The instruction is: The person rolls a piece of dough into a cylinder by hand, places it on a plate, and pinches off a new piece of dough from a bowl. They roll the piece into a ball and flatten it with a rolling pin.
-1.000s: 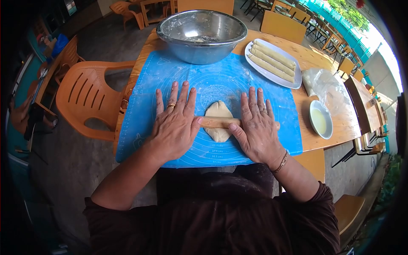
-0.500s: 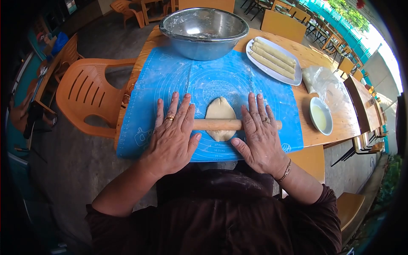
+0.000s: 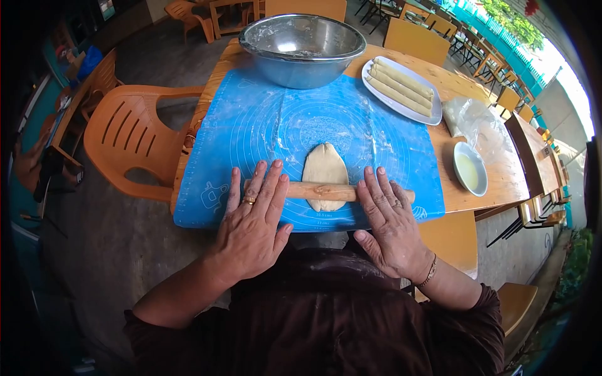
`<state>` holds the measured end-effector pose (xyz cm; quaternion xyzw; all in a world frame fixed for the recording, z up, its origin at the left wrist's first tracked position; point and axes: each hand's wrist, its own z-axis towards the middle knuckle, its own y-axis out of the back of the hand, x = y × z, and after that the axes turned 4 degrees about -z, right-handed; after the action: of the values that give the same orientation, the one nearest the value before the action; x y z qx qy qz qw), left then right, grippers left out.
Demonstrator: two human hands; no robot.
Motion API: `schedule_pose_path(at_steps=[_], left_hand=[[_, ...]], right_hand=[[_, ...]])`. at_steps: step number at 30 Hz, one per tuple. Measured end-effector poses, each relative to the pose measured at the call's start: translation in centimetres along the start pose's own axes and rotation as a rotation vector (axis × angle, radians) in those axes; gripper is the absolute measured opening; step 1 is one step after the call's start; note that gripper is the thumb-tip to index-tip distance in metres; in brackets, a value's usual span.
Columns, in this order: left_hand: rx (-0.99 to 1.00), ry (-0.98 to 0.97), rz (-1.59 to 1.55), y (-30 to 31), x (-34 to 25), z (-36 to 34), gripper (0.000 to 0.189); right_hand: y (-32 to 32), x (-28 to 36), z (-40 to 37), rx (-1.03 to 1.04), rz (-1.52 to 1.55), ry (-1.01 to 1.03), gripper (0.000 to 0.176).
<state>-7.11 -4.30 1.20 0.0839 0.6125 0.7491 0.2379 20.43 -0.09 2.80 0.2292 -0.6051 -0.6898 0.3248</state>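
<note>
A wooden rolling pin (image 3: 321, 192) lies across the lower part of a flat oval of dough (image 3: 325, 164) on a blue printed mat (image 3: 251, 138). My left hand (image 3: 254, 225) rests flat, fingers stretched, over the pin's left end. Over the right end lies my right hand (image 3: 392, 225), its fingers also extended and slightly apart. Neither hand is wrapped round the pin. White flour dusts the mat above the dough.
A large metal bowl (image 3: 301, 66) stands at the mat's far edge. Right of it are a white plate (image 3: 401, 113) with several rolled pieces, a plastic bag (image 3: 480, 125) and a small bowl of pale liquid (image 3: 470, 169). An orange chair (image 3: 135, 135) is on the left.
Both hands have moved nearer my body, with the rolling pin between them shifted slightly the same way. More of the dough shows above the pin, and less below it.
</note>
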Motion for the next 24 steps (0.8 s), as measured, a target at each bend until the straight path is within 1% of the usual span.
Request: schedule_pose_path(at_steps=[2,3,5,6,8,9,11,12,13,14,15,16,17,18,19,20,21,22,23,24], left_hand=[[0.002,0.0,-0.013,-0.1,-0.2,-0.6,0.072],[0.001,-0.003,-0.01,-0.2,-0.2,-0.8,0.072],[-0.036,-0.033,-0.043,-0.2,-0.2,-1.0,0.07],[-0.039,-0.036,-0.041,-0.2,-0.2,-0.9,0.07],[-0.082,-0.048,-0.089,-0.1,0.1,-0.5,0.066],[-0.082,-0.05,-0.085,0.1,0.4,0.1,0.066],[-0.073,-0.027,-0.084,0.8,1.1,1.7,0.062],[-0.076,-0.028,-0.081,0.9,1.2,2.6,0.062],[-0.083,0.016,-0.086,1.0,1.0,3.6,0.067],[-0.087,0.058,-0.092,1.0,0.9,4.5,0.072],[-0.086,0.056,-0.091,0.9,0.7,5.5,0.072],[-0.136,0.074,-0.142,0.7,0.6,6.5,0.074],[-0.187,0.091,-0.194,0.5,0.6,7.0,0.076],[-0.188,0.089,-0.193,-0.1,0.9,7.2,0.076],[-0.167,0.095,-0.17,-1.0,1.1,7.3,0.077],[-0.144,0.101,-0.148,-1.5,1.2,7.4,0.078],[-0.142,0.1,-0.149,-1.6,1.2,7.4,0.078],[-0.067,0.123,-0.064,-1.6,1.1,7.2,0.074],[0.01,0.148,0.021,-1.5,1.1,7.2,0.071],[0.045,0.189,0.039,-1.4,1.3,7.7,0.071]], right_hand=[[0.4,0.2,-0.7,0.014,0.104,0.025,0.069],[0.4,0.2,-1.0,0.01,0.104,0.024,0.069],[0.4,0.1,-1.5,-0.042,0.152,0.054,0.058],[0.4,-0.1,-1.5,-0.045,0.149,0.053,0.058],[0.3,-0.8,-0.8,-0.101,0.275,0.008,0.048],[0.3,-1.0,-0.2,-0.106,0.276,0.009,0.048],[0.4,-1.2,1.5,-0.201,0.378,-0.15,0.044],[0.7,-1.2,2.4,-0.234,0.501,-0.214,0.051],[1.0,-1.9,3.4,-0.237,0.499,-0.211,0.051],[1.1,-2.6,4.3,-0.246,0.395,-0.246,0.055],[0.9,-3.0,4.8,-0.254,0.294,-0.283,0.059],[0.4,-3.2,4.9,-0.256,0.295,-0.284,0.059],[-0.1,-3.4,5.1,-0.226,0.195,-0.271,0.062],[-0.5,-3.6,5.3,-0.195,0.094,-0.257,0.065],[-0.7,-3.8,5.5,-0.163,-0.007,-0.244,0.068],[-0.9,-3.6,5.4,-0.163,-0.009,-0.246,0.068],[-1.1,-3.1,5.0,-0.159,-0.098,-0.205,0.069],[-1.3,-2.8,4.9,-0.155,-0.185,-0.164,0.07],[-1.3,-3.0,5.2,-0.151,-0.183,-0.165,0.07],[-1.2,-3.1,5.4,-0.124,-0.146,-0.172,0.07]])
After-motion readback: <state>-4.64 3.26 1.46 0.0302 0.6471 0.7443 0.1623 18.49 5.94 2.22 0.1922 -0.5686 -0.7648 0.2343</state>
